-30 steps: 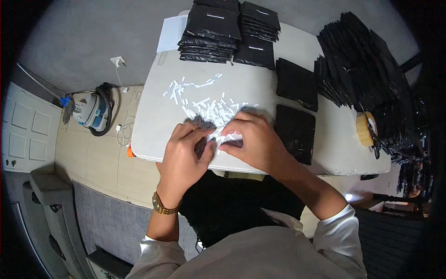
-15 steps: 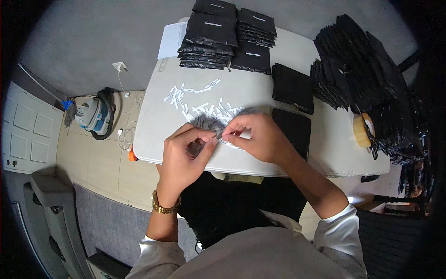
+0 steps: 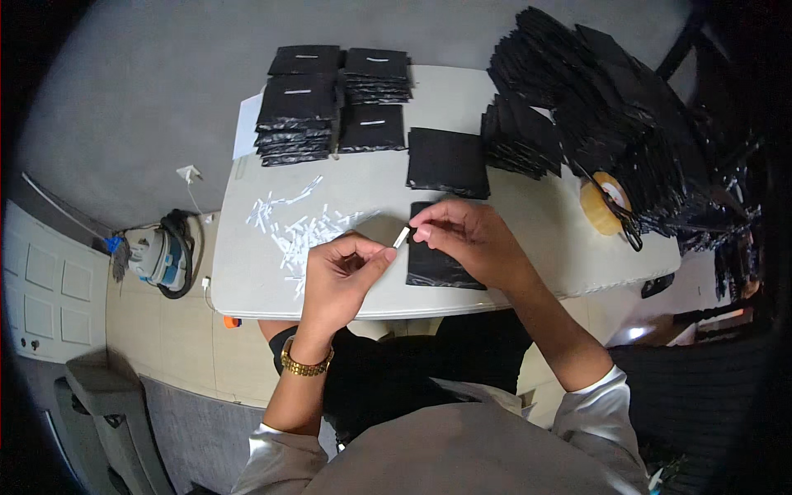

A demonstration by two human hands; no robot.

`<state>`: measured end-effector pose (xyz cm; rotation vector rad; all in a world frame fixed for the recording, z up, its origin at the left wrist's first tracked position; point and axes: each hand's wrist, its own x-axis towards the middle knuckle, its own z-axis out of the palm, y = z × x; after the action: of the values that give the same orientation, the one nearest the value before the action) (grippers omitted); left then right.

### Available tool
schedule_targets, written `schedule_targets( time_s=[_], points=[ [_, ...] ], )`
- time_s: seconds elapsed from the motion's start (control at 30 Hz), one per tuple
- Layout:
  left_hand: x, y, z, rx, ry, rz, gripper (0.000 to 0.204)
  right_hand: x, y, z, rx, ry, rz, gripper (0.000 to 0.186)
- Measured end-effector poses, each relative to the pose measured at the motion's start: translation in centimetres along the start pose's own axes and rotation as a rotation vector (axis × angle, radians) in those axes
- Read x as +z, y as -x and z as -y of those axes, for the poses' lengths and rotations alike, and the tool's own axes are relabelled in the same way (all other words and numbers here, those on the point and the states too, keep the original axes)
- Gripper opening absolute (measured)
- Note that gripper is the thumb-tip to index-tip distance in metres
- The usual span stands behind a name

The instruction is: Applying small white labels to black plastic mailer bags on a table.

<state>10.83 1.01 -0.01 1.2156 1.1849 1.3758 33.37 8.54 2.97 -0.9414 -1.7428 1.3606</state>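
Note:
Between my two hands is a small white strip (image 3: 401,238), like a paper label. My left hand (image 3: 342,268) pinches its lower end between thumb and finger; a gold watch is on that wrist. At the strip's upper end, the fingertips of my right hand (image 3: 462,239) are pinched together; what they hold, if anything, is too small to make out. Under my right hand lies a flat black packet (image 3: 437,271), partly covered by the hand. To the left, many similar white strips (image 3: 305,235) are scattered in a loose pile on the white table (image 3: 256,289).
Stacked black packets (image 3: 294,128) with white strips on top stand at the far left. Another black packet (image 3: 448,161) lies mid-table. A large heap of black packets (image 3: 577,91) fills the right, with a tape roll (image 3: 602,206) and dark scissors (image 3: 632,234) beside it.
Both hands have left the pile of strips and moved right, to above the near black packet. A single white strip now shows in my left fingers. The view has shifted rightward.

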Motion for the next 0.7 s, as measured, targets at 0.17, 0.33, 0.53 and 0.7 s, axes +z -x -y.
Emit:
schedule_targets(
  time_s=[0.17, 0.33, 0.53, 0.7],
  points=[
    [2.5, -1.5, -1.4, -0.078, -0.187, 0.193, 0.001, -3.3, 1.7, -0.6, -0.046, 0.090, 0.000, 0.023],
    [3.9, -4.0, -1.9, -0.064, -0.377, 0.328, 0.005, -5.8, 2.9, -2.3, -0.082, 0.243, 0.011, 0.022],
    [4.5, -6.3, -0.1, -0.081, -0.500, 0.387, 0.008, -6.6, 3.0, -3.8, 0.005, 0.383, 0.014, 0.019],
    [5.1, -6.9, 0.4, -0.094, -0.673, 0.358, 0.011, -6.5, 1.9, -4.9, -0.029, 0.473, -0.012, 0.018]
  ],
)
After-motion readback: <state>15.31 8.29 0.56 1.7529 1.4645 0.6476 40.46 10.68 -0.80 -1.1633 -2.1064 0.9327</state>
